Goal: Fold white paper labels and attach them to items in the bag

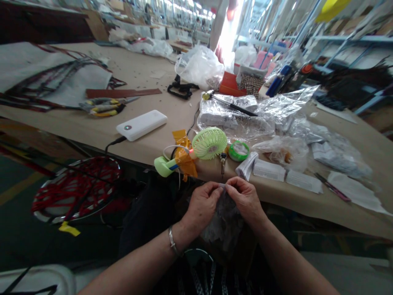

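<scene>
Small pale piece [222, 185] sits pinched between the fingertips of both your hands, just off the near edge of the table [147, 151], at about the middle of the scene. Your left hand [204, 205], with a silvery bracelet [173, 241] on its wrist, has thumb and forefinger pressed together on it from the left; your right hand [245, 200] pinches it the same way from the right, and your two hands nearly meet. Most of the piece is covered by your fingers, so its full shape cannot be told. Below your hands is a heap of pale scraps [222, 225], partly hidden by your forearms. On the table, beyond your left hand, a light green fan [209, 143] lies by the near edge with orange tape [186, 162] around its handle. A slim metal-tipped tool [223, 160] lies between the fan and a green round container [238, 151]. To the right of that container, near the edge, are stacks of white labels [269, 170]. Farther left you have a white power bank [143, 125] with a black cable [115, 142] plugged in, and beyond it yellow-and-grey pliers [106, 106]. Clear plastic bags [276, 116] spread over the right side, farther from you.
</scene>
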